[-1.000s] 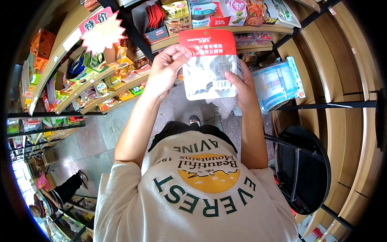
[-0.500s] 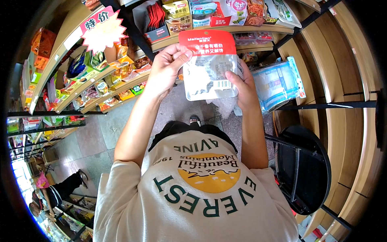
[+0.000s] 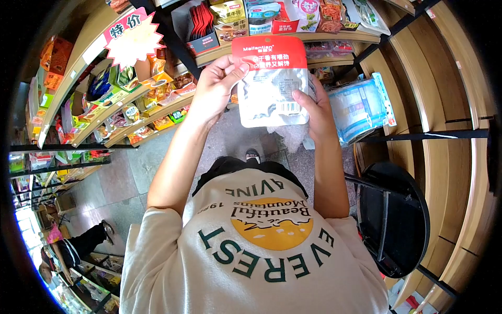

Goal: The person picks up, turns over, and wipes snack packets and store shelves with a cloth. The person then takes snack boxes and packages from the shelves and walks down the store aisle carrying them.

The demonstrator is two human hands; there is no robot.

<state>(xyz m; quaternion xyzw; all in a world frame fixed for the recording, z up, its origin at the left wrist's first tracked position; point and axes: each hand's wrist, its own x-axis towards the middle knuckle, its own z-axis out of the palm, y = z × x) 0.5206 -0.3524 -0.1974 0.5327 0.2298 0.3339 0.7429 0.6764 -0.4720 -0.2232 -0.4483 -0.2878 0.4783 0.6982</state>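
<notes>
A red and silver snack pouch (image 3: 266,97) is held up in front of me, its printed back with a barcode facing me. My left hand (image 3: 220,83) pinches its upper left edge, thumb lying on the red band. On the opposite side, my right hand (image 3: 317,107) grips the lower right edge with the thumb across the front near the barcode. The fingers of both hands are partly hidden behind the pouch.
Shelves of packaged snacks curve ahead and left, with a price burst sign (image 3: 133,39). To the right are a blue-and-white plastic package (image 3: 361,110), wooden shelves (image 3: 449,94) and a black round stool (image 3: 395,220). Another person (image 3: 78,246) is at lower left.
The pouch has tilted slightly, its lower edge rising a little and the glare on its silver part shifting. Both hands keep their hold.
</notes>
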